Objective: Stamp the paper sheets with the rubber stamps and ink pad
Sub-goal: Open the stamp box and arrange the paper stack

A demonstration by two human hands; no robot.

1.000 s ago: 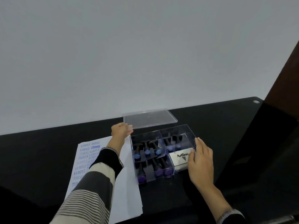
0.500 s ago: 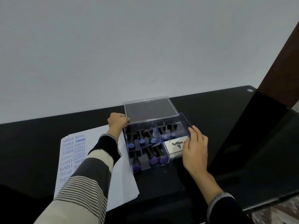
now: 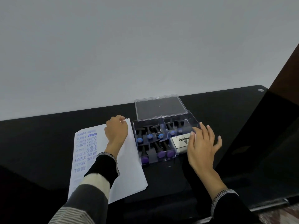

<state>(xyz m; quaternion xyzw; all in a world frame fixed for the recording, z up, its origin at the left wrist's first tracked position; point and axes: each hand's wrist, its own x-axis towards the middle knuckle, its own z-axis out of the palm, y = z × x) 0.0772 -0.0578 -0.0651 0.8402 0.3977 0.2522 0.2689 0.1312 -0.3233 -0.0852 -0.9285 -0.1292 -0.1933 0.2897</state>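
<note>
Head view, from the left: the stamped paper sheets [image 3: 129, 159] lay on the black table [image 3: 40, 143], their left margin printed with SAMPLE, FRAGILE and AIR MAIL marks. The left hand [image 3: 116, 131] rested over their far corner, fingers curled, seemingly pinching the top sheet's edge, though the contact was hard to read. Just beside the sheets stood the clear plastic stamp box [image 3: 155, 143], its lid [image 3: 160, 108] lying open behind it, rubber stamps [image 3: 149, 136] racked inside and the Artline ink pad [image 3: 181, 140] in the near right compartment. The right hand [image 3: 202, 146] lay flat, fingers straight and spread, against the box's right side, holding nothing. Lifting the top sheet could probably drag those beneath it or smear fresh ink; the light box might slide under a careless push.
</note>
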